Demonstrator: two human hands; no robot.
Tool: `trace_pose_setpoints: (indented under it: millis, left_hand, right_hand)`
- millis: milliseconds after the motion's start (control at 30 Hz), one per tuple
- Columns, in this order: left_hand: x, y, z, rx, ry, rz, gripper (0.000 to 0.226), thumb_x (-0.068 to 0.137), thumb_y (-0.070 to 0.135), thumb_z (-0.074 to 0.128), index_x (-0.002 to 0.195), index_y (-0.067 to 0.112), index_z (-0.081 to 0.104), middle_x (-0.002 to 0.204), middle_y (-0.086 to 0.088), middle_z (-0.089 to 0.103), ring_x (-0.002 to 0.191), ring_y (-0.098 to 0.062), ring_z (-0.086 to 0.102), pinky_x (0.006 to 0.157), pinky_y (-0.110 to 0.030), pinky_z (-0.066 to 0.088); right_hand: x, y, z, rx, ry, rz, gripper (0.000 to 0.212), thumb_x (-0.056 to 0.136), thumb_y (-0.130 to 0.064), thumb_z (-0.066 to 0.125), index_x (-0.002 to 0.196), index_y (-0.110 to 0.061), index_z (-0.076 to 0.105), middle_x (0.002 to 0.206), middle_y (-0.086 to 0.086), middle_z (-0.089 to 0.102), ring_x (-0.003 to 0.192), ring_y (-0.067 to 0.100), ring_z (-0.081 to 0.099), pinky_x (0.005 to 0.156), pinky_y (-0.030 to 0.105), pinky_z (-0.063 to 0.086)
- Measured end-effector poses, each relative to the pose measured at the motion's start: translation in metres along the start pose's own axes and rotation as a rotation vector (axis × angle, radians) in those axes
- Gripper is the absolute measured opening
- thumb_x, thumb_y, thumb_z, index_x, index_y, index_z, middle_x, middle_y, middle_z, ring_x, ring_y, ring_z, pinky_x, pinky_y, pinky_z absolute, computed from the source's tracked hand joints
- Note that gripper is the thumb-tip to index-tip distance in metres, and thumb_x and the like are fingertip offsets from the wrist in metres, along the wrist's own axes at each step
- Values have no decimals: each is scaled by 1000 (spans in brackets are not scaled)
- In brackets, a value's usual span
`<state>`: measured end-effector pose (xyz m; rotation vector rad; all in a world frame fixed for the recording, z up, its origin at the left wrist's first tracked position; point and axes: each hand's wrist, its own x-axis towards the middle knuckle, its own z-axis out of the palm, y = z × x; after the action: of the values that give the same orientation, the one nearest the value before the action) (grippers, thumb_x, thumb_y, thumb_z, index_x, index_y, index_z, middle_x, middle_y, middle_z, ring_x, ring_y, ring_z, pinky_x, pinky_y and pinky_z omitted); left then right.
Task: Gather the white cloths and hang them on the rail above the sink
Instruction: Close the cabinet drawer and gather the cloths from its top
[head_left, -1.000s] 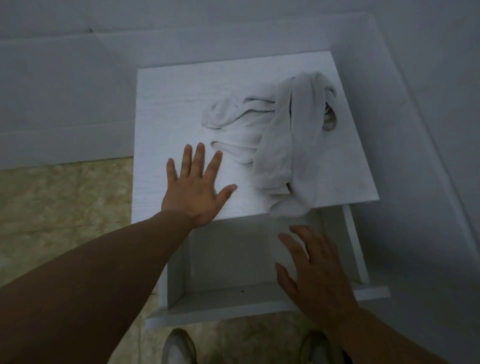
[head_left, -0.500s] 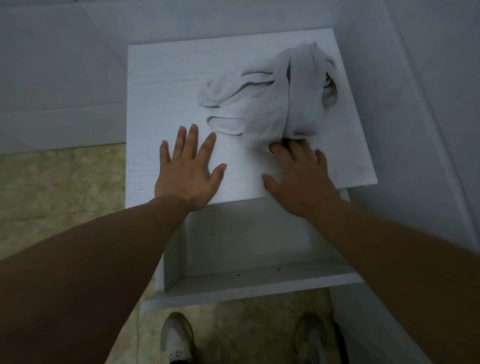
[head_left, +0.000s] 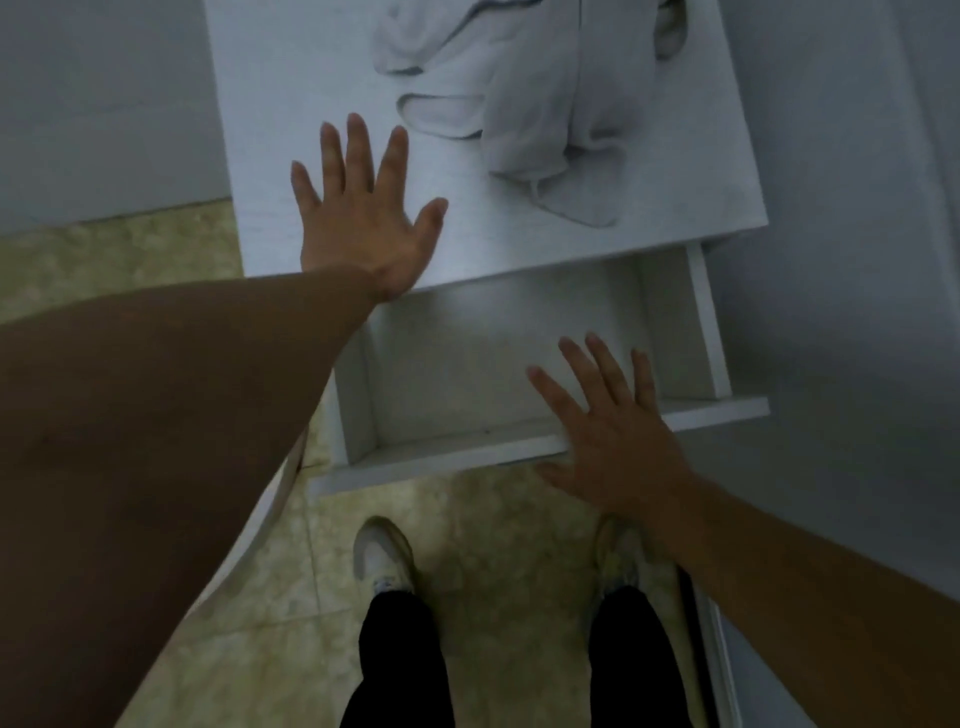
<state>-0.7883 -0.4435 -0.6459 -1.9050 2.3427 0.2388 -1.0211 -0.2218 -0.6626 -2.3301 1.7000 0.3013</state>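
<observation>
Left hand (head_left: 363, 223), spread flat on the cabinet (head_left: 291, 78), is set nearer the white cloths (head_left: 540, 119) ahead-right; right hand (head_left: 618, 441) is spread, empty.

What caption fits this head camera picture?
Left hand flat on a white cabinet top beside white cloths; right hand at the front of the open drawer.

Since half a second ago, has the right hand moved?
Yes. The right hand drew back from the white cloths on the cabinet top to the open drawer front.
</observation>
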Motion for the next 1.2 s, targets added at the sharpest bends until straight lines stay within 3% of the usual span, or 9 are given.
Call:
trace_pose_setpoints:
  millis: [167,500,600,767,933,1100,1200]
  left_hand:
    - [-1,2,2,6,-4,-12,80,89,73,4,155,29,-6,163,-8,-13,148,-31,-15,117,-60,-2]
    - [0,1,2,14,2,-4,81,88,74,1,154,29,-9,163,-8,-15,148,-31,-17,117,-60,0]
    - [0,0,1,14,1,2,81,88,75,0,154,29,-10,163,-8,-15,148,-31,-17,117,-61,0]
    - [0,0,1,6,3,-2,80,89,74,2,154,29,-9,163,-8,-16,148,-31,-17,117,-60,0]
    - [1,1,2,8,-2,-14,80,89,73,3,154,29,-8,163,-8,-15,148,-30,-17,117,-60,-1]
    - [1,2,3,1,-4,-17,80,88,73,3,154,29,-8,163,-8,-15,148,-30,-17,117,-61,-1]
    - [2,1,3,9,-13,-12,80,89,73,3,154,29,-8,163,-8,-15,148,-30,-18,117,-61,-1]
  right_hand:
    - [22,12,-14,-84,48,-129,110,68,-86,42,157,-29,13,164,16,5,151,39,1,114,69,5]
    - [58,18,-35,-88,208,-53,112,69,-91,45,157,-27,19,163,20,12,151,41,4,115,68,4]
    - [72,21,-50,-93,137,-34,110,70,-91,28,158,-27,12,164,17,9,151,39,2,116,67,3]
    - [94,26,-60,-83,111,-12,108,74,-72,63,157,-25,13,162,15,16,149,37,13,119,60,10]
    - [116,19,-66,-129,156,31,97,72,-54,77,151,-21,32,151,16,35,136,40,35,111,56,28]
    - [133,7,-68,-145,250,125,67,78,-27,76,138,-16,47,135,15,51,116,39,50,96,50,41]
    - [133,2,-65,-167,300,146,57,83,-22,68,136,-14,49,128,16,55,110,38,53,90,47,44]
